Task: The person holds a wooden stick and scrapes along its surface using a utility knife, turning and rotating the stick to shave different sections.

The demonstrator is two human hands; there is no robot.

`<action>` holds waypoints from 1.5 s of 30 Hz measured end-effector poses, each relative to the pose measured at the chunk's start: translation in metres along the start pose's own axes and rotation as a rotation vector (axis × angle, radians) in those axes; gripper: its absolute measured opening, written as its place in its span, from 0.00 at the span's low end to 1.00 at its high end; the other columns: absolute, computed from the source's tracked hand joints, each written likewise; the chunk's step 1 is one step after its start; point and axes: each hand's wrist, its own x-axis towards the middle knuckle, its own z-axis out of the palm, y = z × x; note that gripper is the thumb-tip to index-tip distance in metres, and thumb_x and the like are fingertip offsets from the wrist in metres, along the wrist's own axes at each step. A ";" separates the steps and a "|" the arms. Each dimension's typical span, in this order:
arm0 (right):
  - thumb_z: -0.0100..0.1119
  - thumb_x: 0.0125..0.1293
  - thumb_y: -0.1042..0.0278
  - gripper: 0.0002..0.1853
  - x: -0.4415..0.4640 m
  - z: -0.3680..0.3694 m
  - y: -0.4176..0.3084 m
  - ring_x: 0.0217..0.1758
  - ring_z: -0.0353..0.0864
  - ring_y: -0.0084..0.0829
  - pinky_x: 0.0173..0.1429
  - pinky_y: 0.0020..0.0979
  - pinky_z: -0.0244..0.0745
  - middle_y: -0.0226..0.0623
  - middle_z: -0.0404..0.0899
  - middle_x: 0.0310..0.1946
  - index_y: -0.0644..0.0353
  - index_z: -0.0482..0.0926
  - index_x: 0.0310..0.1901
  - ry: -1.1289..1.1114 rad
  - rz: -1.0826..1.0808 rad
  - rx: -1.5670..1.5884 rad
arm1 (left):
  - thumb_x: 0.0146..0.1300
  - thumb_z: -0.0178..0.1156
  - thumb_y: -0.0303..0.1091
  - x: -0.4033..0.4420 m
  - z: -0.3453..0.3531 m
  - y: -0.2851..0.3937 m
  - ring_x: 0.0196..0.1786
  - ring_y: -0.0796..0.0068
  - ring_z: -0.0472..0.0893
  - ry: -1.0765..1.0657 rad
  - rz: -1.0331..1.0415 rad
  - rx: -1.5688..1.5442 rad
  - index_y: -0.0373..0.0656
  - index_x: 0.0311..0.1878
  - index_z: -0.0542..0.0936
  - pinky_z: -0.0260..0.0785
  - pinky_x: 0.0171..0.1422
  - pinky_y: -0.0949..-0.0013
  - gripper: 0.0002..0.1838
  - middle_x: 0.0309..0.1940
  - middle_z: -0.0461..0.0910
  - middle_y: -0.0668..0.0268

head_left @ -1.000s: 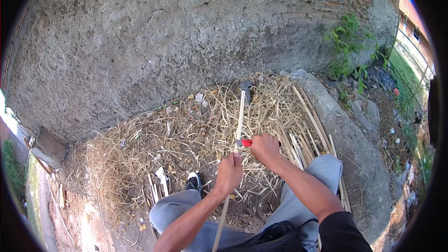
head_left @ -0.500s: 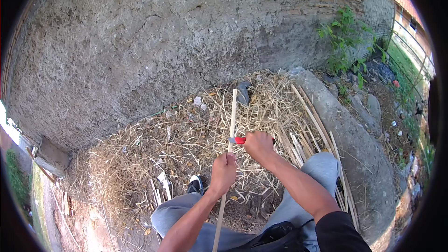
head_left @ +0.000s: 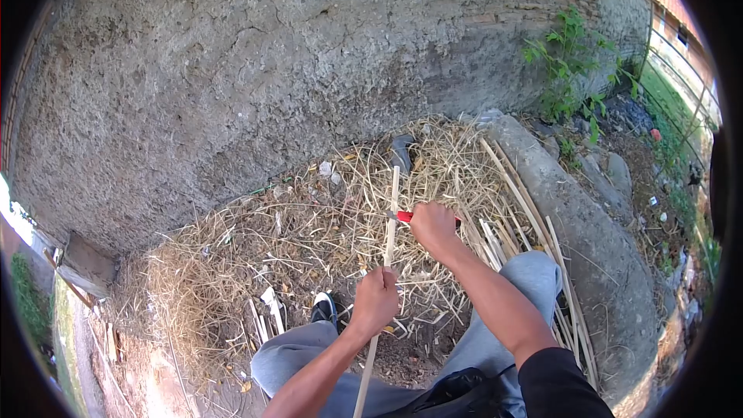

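Note:
A long pale wooden strip (head_left: 390, 244) stands nearly upright in view, running from between my legs toward the wall. My left hand (head_left: 376, 300) is closed around its middle. Above and to the right, my right hand (head_left: 433, 224) grips a red-handled knife (head_left: 405, 217). The knife's blade lies across the strip, touching it, a short way below the strip's far end. My right fingers cover most of the handle.
Shavings (head_left: 449, 174) cover the ground around my feet. More strips (head_left: 517, 186) lean by a large stone (head_left: 573, 217) at the right. A rough wall (head_left: 309, 70) rises ahead. A dark shoe (head_left: 324, 308) shows beside my left leg, and a green plant (head_left: 569, 62) grows at the wall.
The strip has slid down toward me and slightly right, with my left hand lower on the view. My right hand and the knife have shifted slightly, the blade now lower along the strip's far part.

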 end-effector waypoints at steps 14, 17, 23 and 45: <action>0.55 0.61 0.71 0.10 0.014 0.022 0.041 0.40 0.87 0.51 0.44 0.49 0.80 0.53 0.85 0.37 0.63 0.87 0.33 0.023 0.051 -0.042 | 0.78 0.43 0.39 -0.038 -0.010 -0.047 0.17 0.83 0.64 -0.232 -0.070 -0.152 0.40 0.38 0.72 0.55 0.20 0.73 0.15 0.16 0.65 0.73; 0.54 0.66 0.71 0.10 0.026 0.036 0.084 0.41 0.87 0.47 0.45 0.44 0.82 0.50 0.85 0.36 0.62 0.86 0.38 0.028 0.186 -0.143 | 0.79 0.43 0.40 -0.057 -0.025 -0.028 0.15 0.85 0.57 -0.388 -0.334 -0.370 0.41 0.39 0.71 0.47 0.18 0.74 0.15 0.16 0.61 0.74; 0.58 0.61 0.72 0.08 0.002 -0.011 0.040 0.43 0.86 0.50 0.47 0.48 0.80 0.54 0.83 0.38 0.65 0.84 0.37 0.064 0.135 -0.038 | 0.79 0.43 0.42 -0.032 -0.060 -0.030 0.16 0.87 0.55 -0.345 -0.427 -0.522 0.42 0.38 0.71 0.47 0.18 0.76 0.16 0.17 0.59 0.75; 0.54 0.60 0.72 0.09 -0.058 -0.015 -0.018 0.36 0.87 0.49 0.40 0.48 0.79 0.50 0.85 0.30 0.61 0.85 0.30 -0.116 -0.211 -0.088 | 0.73 0.45 0.36 0.000 -0.022 -0.013 0.13 0.86 0.54 -0.194 -0.295 -0.555 0.45 0.34 0.68 0.42 0.15 0.74 0.10 0.15 0.58 0.75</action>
